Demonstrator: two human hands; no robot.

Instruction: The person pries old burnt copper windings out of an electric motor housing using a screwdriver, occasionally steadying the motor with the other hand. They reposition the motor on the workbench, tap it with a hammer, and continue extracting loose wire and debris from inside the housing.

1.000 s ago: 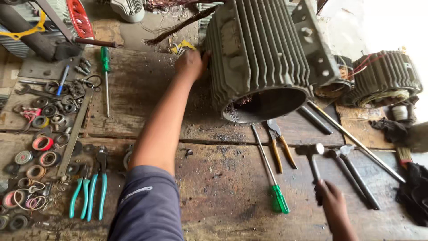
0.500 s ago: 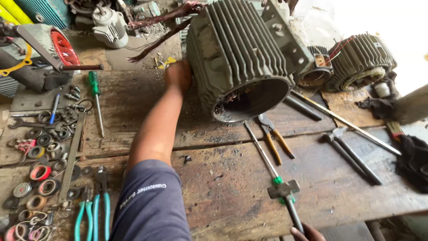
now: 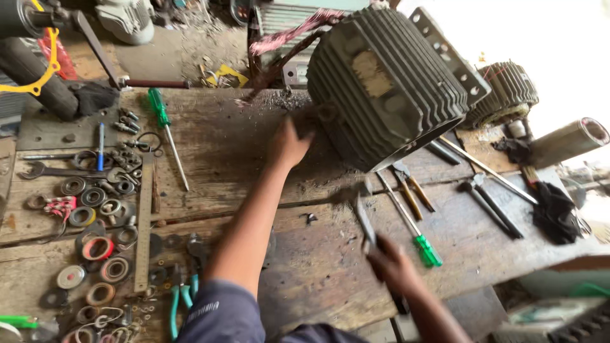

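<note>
1. Your right hand [image 3: 391, 263] has its fingers wrapped tight round the handle of a grey steel hammer [image 3: 363, 219]. The hammer's long axis runs up and slightly left from your fist, and its blurred head lies just short of the motor's open end.
2. Your left hand [image 3: 289, 143] lies with fingers spread and flat, the tips against the lower left flank of the big dark-grey ribbed cast motor housing [image 3: 387, 86]. It grips nothing.
3. The housing lies tipped on the worn wooden workbench [image 3: 241, 146]. Its axis runs from upper left down to lower right, so the open mouth faces the bench edge on your right. It lies up and right of both hands; the left hand touches it, the hammer hand is near but apart.
4. A pale, worn rectangular patch sits on the housing's upper side, perhaps a faded plate; nothing on it can be read.
5. Between hammer and housing lie a green-handled screwdriver [image 3: 413, 225] and orange-handled pliers [image 3: 413, 187], both lengthwise away from you.
6. Far left lie metal rings and bearings [image 3: 95, 222], a second green-handled screwdriver [image 3: 166, 133] and a steel rule [image 3: 144, 222].
7. A smaller ribbed motor housing [image 3: 505, 92] stands behind, to the right.
</note>
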